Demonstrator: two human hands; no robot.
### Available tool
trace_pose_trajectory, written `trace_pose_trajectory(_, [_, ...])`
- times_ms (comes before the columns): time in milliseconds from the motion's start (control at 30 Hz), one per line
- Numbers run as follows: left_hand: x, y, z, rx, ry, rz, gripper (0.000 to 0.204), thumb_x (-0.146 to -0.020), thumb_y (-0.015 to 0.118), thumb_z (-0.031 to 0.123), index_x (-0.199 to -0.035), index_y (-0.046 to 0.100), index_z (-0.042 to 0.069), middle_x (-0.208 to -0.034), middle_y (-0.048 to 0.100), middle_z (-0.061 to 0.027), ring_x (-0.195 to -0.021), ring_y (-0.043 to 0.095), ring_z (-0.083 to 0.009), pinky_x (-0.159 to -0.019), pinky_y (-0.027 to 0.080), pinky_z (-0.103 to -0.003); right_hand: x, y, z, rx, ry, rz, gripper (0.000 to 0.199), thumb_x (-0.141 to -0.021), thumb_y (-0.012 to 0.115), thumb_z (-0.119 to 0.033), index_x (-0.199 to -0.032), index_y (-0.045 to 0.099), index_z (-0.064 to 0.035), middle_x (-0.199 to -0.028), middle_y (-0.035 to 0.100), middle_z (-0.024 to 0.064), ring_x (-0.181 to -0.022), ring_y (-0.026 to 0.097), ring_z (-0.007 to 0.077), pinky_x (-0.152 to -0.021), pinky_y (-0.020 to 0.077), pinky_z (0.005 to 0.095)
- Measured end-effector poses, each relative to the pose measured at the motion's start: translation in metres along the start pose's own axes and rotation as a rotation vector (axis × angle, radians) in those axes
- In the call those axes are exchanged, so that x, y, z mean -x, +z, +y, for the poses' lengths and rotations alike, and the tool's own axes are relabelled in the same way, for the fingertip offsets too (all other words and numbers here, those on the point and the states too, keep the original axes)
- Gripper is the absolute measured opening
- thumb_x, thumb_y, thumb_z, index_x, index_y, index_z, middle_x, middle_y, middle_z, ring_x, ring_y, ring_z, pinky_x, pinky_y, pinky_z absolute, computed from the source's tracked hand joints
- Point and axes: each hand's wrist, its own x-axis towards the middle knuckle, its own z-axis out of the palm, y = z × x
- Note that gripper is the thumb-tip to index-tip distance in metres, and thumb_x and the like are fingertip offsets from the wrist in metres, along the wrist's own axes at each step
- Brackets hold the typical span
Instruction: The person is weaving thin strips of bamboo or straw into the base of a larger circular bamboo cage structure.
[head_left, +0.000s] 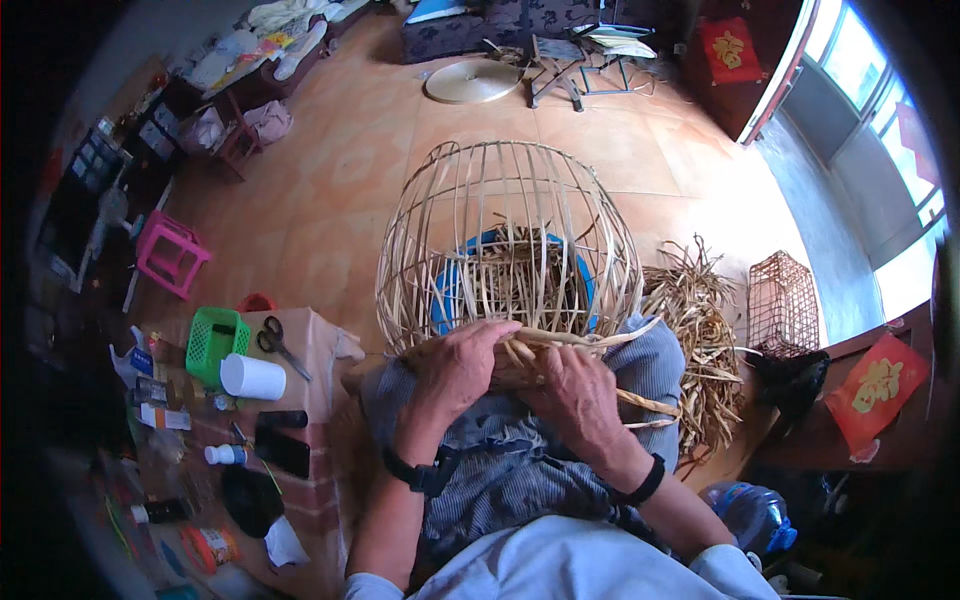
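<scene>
A large open basket frame (pixel 510 165) of thin, pale ribs lies across my lap, its rounded far end over the floor. Along its near edge, my left hand (pixel 458 368) is closed on the rim, with its fingertips against a thick dried plant strip (pixel 570 337). My right hand (pixel 582 398) has its fingers curled and pinched on the strips just right of it; the fingertips are partly hidden. Loose strip ends stick out to the right, one a twisted strip (pixel 648 403) over my knee. Through the ribs shows a blue tub (pixel 588 283) with dried stalks in it.
A heap of dried stalks (pixel 705 345) lies right of my knee, beside a wire cage (pixel 783 305). On the left, a covered table (pixel 318 400) bears a green basket (pixel 214 345), a white canister (pixel 252 377), scissors (pixel 283 345) and a phone (pixel 283 450). A pink stool (pixel 172 255) stands beyond.
</scene>
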Motion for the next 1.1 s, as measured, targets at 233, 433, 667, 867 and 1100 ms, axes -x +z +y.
trace_pose_trajectory(233, [0.009, -0.003, 0.008, -0.081, 0.047, -0.006, 0.049, -0.086, 0.074, -0.003, -0.134, 0.074, 0.008, -0.128, 0.076, -0.0184, -0.12, 0.073, -0.0361, -0.107, 0.058, -0.045, 0.033, 0.001, 0.009, -0.323, 0.125, -0.25, 0.022, -0.103, 0.07, -0.017, -0.111, 0.057, -0.0022, -0.072, 0.062, 0.0135, -0.065, 0.068, 0.0323, -0.06, 0.0533, 0.044])
trace_pose_trajectory(433, [0.013, 0.01, -0.006, -0.065, 0.073, 0.13, 0.037, -0.085, 0.084, 0.006, -0.122, 0.078, 0.009, -0.117, 0.08, -0.0135, -0.109, 0.076, -0.0326, -0.097, 0.062, -0.042, 0.011, -0.112, 0.017, -1.284, 0.534, -0.536, 0.039, -0.115, 0.058, -0.035, -0.092, 0.06, -0.0037, -0.069, 0.065, 0.0064, -0.056, 0.059, 0.0133, -0.051, 0.0461, 0.0287])
trace_pose_trajectory(667, [0.002, 0.016, 0.003, 0.087, -0.044, 0.167, 0.019, -0.093, 0.081, 0.014, -0.11, 0.079, 0.006, -0.101, 0.079, -0.0115, -0.094, 0.077, -0.0319, -0.083, 0.061, -0.041, 0.007, -0.078, 0.053, -1.387, 0.504, -0.08, 0.027, -0.113, 0.061, -0.025, -0.112, 0.067, 0.0015, -0.095, 0.077, 0.0113, -0.075, 0.075, 0.0204, -0.065, 0.0583, 0.0299])
trace_pose_trajectory(867, [0.001, 0.014, 0.003, 0.067, -0.052, 0.139, 0.021, -0.093, 0.081, 0.013, -0.113, 0.079, 0.007, -0.101, 0.078, -0.012, -0.094, 0.077, -0.0326, -0.08, 0.061, -0.041, 0.03, 0.009, 0.031, -0.155, -0.038, 0.085, 0.029, -0.099, 0.073, -0.023, -0.124, 0.071, -0.0068, -0.101, 0.077, 0.0169, -0.091, 0.074, 0.0398, -0.078, 0.0607, 0.0434])
trace_pose_trajectory(1100, [0.003, 0.009, -0.001, 0.059, 0.041, 0.087, 0.028, -0.092, 0.081, 0.005, -0.119, 0.077, 0.005, -0.109, 0.079, -0.0138, -0.103, 0.077, -0.0337, -0.089, 0.062, -0.04, 0.034, -0.037, 0.027, -1.045, 0.433, -0.457, 0.023, -0.108, 0.065, -0.019, -0.123, 0.069, -0.0016, -0.09, 0.071, 0.0057, -0.073, 0.069, 0.0229, -0.064, 0.054, 0.0332])
